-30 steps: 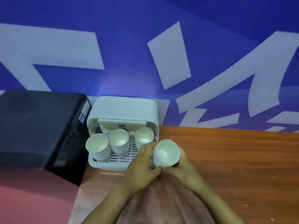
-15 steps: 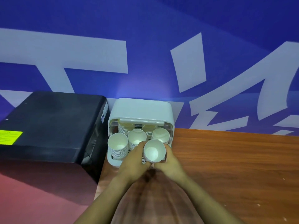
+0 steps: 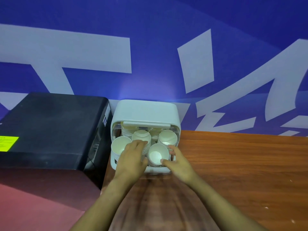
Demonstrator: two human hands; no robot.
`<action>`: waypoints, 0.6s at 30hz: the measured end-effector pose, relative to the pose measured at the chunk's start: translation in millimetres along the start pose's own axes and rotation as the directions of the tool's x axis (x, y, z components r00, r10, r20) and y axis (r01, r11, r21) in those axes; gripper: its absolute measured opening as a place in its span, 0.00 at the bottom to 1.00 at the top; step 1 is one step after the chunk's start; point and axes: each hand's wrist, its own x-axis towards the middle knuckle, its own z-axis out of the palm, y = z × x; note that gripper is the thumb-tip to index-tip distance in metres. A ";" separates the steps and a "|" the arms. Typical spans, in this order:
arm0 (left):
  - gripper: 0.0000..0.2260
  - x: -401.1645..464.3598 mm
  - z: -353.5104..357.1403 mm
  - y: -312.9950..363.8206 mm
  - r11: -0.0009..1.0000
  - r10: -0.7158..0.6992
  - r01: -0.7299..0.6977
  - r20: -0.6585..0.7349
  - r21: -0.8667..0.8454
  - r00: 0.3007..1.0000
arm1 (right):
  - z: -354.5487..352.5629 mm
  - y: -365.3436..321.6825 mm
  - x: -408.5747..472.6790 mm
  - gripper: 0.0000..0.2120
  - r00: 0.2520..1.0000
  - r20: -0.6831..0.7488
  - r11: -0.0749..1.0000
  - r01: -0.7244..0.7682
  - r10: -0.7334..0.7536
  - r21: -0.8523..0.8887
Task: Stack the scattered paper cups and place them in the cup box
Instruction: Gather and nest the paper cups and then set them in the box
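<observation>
At the left edge of the wooden table (image 3: 241,164), beside the black appliance (image 3: 50,130), the white cup box (image 3: 145,110) stands open toward the person, its raised lid shading the rear stacks. Leftmost inside, a front paper cup stack (image 3: 119,145) leans outward over the box's front lip; a knock from the left wrist could tip it out of the box. Next, the left hand (image 3: 133,157) lies with fingers extended and close together across the side of the middle stack (image 3: 141,136), pressing rather than gripping; excess push could shove that stack into the rear rows. To the right, the new stack (image 3: 157,154) sits in the front right of the box, between both hands. The right hand (image 3: 178,164) holds it, thumb at the near rim and fingers curled round its far side. Release before the base seats flat on the slotted floor could let it topple forward. The back right stack (image 3: 167,138) stands touching or nearly so; crowding could crush rims.
</observation>
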 end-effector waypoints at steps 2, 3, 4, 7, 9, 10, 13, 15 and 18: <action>0.24 7.1 -5.0 -1.4 0.994 0.017 -0.015 -0.013 0.107 1.000 | -7.9 -6.2 1.1 0.28 0.995 -0.050 0.977 0.079 -0.090 -0.199; 0.25 10.8 -5.2 -2.6 0.989 0.018 -0.019 0.007 0.146 1.000 | -11.6 -9.2 2.2 0.28 0.991 -0.049 0.952 0.106 -0.125 -0.289; 0.26 14.5 -4.6 -3.6 0.980 0.017 -0.025 0.041 0.199 0.999 | -15.1 -12.8 3.0 0.28 0.988 -0.037 0.917 0.126 -0.152 -0.379; 0.28 27.8 0.2 -7.8 0.928 -0.012 -0.039 0.134 0.370 0.991 | -22.3 -18.1 12.0 0.29 0.988 0.014 0.776 0.128 -0.153 -0.617; 0.27 36.2 4.2 -8.5 0.889 -0.037 -0.049 0.178 0.456 0.983 | -24.7 -19.2 19.0 0.28 0.994 0.032 0.746 0.103 -0.108 -0.658; 0.26 39.9 5.7 -7.7 0.868 -0.049 -0.057 0.198 0.493 0.979 | -25.3 -19.4 21.8 0.27 0.995 0.042 0.744 0.097 -0.092 -0.661; 0.18 49.4 9.3 -4.5 0.806 -0.074 -0.085 0.241 0.586 0.968 | -25.9 -19.0 29.8 0.24 0.996 0.067 0.759 0.090 -0.061 -0.645; 0.16 54.3 10.9 -3.7 0.794 -0.066 -0.090 0.233 0.601 0.970 | -24.9 -17.8 34.0 0.22 0.995 0.081 0.777 0.091 -0.052 -0.623; 0.16 60.4 13.0 -5.3 0.798 -0.044 -0.084 0.196 0.596 0.980 | -21.7 -15.9 39.0 0.19 0.992 0.115 0.797 0.105 -0.045 -0.595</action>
